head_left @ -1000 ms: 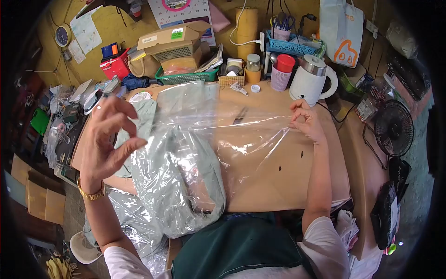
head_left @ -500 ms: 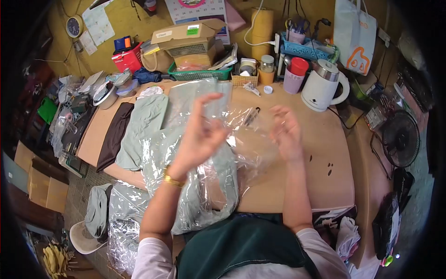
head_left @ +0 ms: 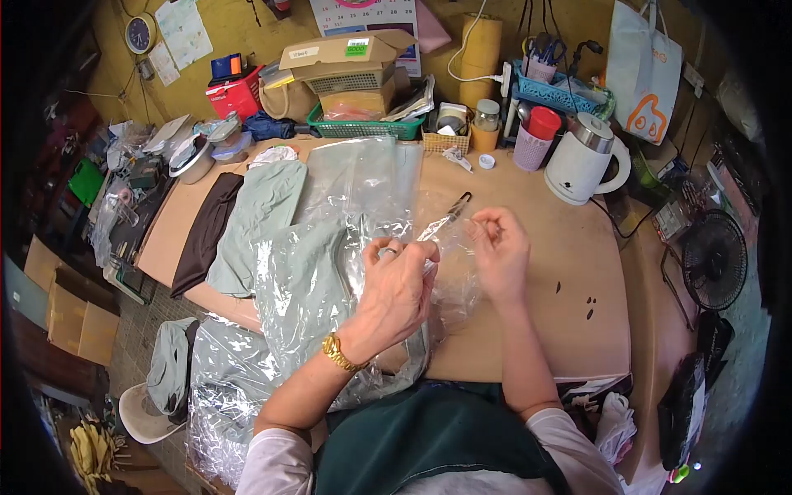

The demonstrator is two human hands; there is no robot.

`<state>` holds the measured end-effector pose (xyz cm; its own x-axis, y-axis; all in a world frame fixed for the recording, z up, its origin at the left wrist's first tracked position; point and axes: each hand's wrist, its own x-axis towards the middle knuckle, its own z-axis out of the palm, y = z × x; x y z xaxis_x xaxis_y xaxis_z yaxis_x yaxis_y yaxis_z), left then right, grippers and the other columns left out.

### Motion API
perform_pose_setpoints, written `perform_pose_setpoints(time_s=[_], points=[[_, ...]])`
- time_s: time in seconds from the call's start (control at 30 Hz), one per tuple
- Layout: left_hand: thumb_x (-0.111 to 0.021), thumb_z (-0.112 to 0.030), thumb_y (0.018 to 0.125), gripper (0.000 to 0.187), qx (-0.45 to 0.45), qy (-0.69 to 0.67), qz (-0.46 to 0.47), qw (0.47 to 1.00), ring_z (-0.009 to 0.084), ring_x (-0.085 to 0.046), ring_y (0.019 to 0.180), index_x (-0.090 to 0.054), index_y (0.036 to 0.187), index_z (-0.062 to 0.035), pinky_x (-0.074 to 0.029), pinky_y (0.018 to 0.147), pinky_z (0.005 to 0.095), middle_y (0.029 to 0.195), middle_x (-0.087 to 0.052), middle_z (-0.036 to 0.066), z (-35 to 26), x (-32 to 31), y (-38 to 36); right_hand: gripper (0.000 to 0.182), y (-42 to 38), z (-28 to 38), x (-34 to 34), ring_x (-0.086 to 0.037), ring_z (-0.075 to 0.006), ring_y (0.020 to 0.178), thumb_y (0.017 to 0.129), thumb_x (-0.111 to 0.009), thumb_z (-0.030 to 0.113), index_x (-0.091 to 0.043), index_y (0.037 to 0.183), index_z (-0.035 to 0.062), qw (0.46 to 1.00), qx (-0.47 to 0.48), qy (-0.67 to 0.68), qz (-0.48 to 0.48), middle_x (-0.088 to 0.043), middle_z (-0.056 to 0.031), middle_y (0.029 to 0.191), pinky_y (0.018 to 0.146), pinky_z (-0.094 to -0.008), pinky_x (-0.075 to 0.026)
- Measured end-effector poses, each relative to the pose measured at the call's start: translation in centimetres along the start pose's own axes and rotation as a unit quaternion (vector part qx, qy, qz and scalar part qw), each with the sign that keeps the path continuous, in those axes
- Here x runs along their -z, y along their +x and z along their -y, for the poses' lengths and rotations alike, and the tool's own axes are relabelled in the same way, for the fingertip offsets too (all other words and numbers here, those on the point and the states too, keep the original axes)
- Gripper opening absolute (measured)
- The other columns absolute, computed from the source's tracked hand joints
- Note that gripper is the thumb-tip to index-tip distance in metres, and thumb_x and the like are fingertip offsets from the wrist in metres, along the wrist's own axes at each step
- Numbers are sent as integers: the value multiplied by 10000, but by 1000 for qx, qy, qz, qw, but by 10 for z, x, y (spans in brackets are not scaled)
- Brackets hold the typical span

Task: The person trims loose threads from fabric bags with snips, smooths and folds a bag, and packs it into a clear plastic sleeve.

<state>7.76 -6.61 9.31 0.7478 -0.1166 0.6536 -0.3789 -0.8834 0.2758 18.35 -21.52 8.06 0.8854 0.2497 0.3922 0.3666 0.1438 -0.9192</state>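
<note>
My left hand, with a gold watch at the wrist, is closed on the gathered film of a clear plastic bag. My right hand pinches the bag's thin edge on the other side. To the left of the bag, and partly under my left forearm, lies a pale green garment in shiny clear plastic. Just beyond my hands rests a small tool with a black looped handle, its lower part covered by film. Flat clear plastic bags lie farther back on the table.
A folded pale green garment and a dark brown one lie to the left on the brown table. A white kettle, a pink cup and a green basket stand along the back. Plastic-wrapped garments hang below the left edge.
My left hand has moved right and turned over, closing on the clear bag. My right hand has come down slightly and now pinches the film. The view has shifted a little.
</note>
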Motion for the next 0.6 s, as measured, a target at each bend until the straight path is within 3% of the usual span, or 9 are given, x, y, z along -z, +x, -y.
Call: perform_pose_setpoints(time_s=[0.1,0.17,0.2,0.27,0.37,0.4,0.5,0.57,0.6], points=[[-625,41,792,338,36,-42,-3,998,274,-573,803,-441,1050,-75,-319,994,513,818,-557,69,1,-4,1,134,-16,17,-16,-591,-184,589,851,-610,-49,-594,972,5,944,246,-174,-134,-622,-73,705,543,-290,-447],[-628,42,781,293,52,-65,2,997,266,-570,823,-468,992,-84,-313,1003,521,803,-540,63,-5,2,2,140,-24,23,-23,-641,-329,694,880,-586,7,-575,1020,14,916,345,-205,-4,-638,-158,786,608,-374,-493],[-632,29,773,250,10,-24,24,999,260,-569,858,-491,943,-89,-306,1004,539,810,-533,57,-11,8,4,140,-24,22,-21,-641,-329,694,880,-586,7,-575,1020,14,917,343,-205,-4,-638,-158,786,608,-374,-493],[-624,-7,762,147,-29,40,85,995,247,-564,972,-569,853,-110,-247,1042,616,869,-527,38,-16,17,3,177,-18,17,-13,-653,-348,778,925,-570,137,-575,1059,22,921,127,-342,140,-646,-184,851,660,-388,-503],[-619,-24,775,218,-21,193,90,977,254,-555,1031,-626,955,-147,-175,1074,656,912,-534,29,-14,7,-14,417,-11,12,-7,-637,-251,708,1011,-437,428,-564,1129,48,915,46,-363,168,-640,-132,863,622,-358,-472],[-619,-24,775,218,-19,192,92,977,254,-555,1031,-626,955,-147,-175,1074,656,912,-534,29,-14,4,-15,417,-11,4,-5,-637,-251,708,1011,-437,428,-564,1129,48,915,43,-363,170,-640,-132,863,622,-358,-472],[-631,-50,775,261,33,204,44,977,253,-549,1054,-666,994,-187,-126,1093,664,959,-552,16,-10,-8,-13,690,-6,-13,1,-512,-149,618,957,-335,645,-493,1276,54,949,24,-210,232,-545,-42,747,548,-303,-400],[-680,-84,748,253,24,137,-34,990,256,-546,1076,-678,967,-210,-121,1102,645,1004,-570,6,-2,-18,-12,827,-3,-8,4,-567,-177,840,898,-249,744,-383,1385,88,929,-129,-15,346,-582,-68,942,719,-329,-460],[-680,-84,748,253,24,137,-33,990,256,-546,1076,-678,967,-210,-121,1102,645,1004,-570,6,1,-21,-12,827,-2,-8,5,-567,-177,840,898,-249,744,-383,1385,88,929,-130,-15,345,-582,-68,942,719,-329,-460]])
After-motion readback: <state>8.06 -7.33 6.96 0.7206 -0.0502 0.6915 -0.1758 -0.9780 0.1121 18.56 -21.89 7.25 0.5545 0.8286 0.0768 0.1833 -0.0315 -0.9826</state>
